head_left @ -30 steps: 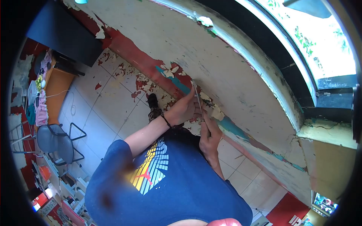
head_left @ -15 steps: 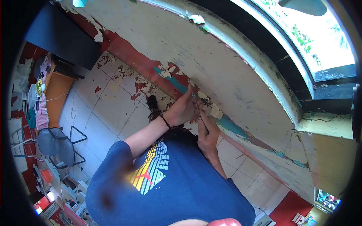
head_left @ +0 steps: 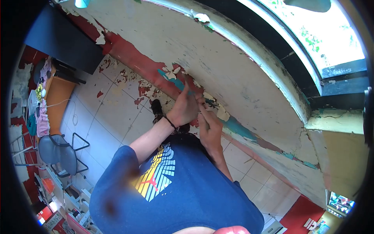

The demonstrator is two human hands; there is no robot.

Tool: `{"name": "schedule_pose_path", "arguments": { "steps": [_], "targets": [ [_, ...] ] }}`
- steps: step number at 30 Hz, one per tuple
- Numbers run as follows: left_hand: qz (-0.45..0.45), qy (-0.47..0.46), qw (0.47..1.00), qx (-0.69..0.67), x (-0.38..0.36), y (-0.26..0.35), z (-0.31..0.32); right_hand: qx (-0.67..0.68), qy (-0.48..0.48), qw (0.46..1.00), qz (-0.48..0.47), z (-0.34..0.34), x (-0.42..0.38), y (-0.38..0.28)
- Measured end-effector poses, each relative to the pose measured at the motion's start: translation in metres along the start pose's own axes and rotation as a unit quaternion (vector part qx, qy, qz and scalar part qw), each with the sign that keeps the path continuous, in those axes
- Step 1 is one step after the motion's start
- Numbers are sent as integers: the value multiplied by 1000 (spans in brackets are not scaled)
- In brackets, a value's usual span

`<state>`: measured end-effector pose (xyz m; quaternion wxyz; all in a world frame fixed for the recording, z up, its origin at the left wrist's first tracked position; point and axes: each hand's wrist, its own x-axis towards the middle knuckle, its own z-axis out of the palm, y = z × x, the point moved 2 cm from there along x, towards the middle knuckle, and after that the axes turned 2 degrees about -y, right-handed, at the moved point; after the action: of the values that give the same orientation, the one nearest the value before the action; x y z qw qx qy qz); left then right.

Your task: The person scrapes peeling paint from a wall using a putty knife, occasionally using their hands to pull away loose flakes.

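1. The left hand (head_left: 184, 110) has shifted slightly leftward along the wall (head_left: 233, 74) since half a second ago; its thumb points up, blurred, beside the peeling paint (head_left: 175, 74).
2. The right hand (head_left: 210, 130) has moved up closer to the left hand. Its index finger reaches toward the left hand's fingers and the rest are bent; the two hands meet or overlap, and which cannot be told.
3. The thin tool, visible between both hands half a second ago, is now lost in blur by the fingers. How far either hand's fingers are closed, and on what, cannot be told.
4. The wristband (head_left: 171, 123) stays on the left wrist.
5. Loose flakes (head_left: 145, 91) lie on the tiled floor (head_left: 103, 121) as before, left of the shoe (head_left: 156, 105).
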<state>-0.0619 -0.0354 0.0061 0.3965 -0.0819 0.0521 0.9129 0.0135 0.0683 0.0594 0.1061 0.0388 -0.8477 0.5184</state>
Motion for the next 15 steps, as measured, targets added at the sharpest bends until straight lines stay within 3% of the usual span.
{"name": "schedule_pose_path", "arguments": {
  "steps": [3, 5, 6, 8, 12, 15],
  "targets": [
    [45, 39, 998, -24, -1, 9, -8, 14, -9, 999, -44, -2, 6, -15],
    [-32, -18, 998, 52, -4, 0, -15, 2, -35, 999, 36, -17, -6, -10],
    [-27, -18, 998, 50, -7, -5, -4, 1, -40, 999, 34, -25, -11, -8],
    [-49, 60, 989, 126, -14, -18, 25, 24, -34, 992, 119, -41, -23, -1],
    [-99, 74, 984, 131, -9, -31, 24, 5, -11, 993, 115, -54, -28, -1],
    [-107, 23, 985, 137, -6, -24, 19, 41, -10, 990, 131, -39, -15, 4]
  ]
}}
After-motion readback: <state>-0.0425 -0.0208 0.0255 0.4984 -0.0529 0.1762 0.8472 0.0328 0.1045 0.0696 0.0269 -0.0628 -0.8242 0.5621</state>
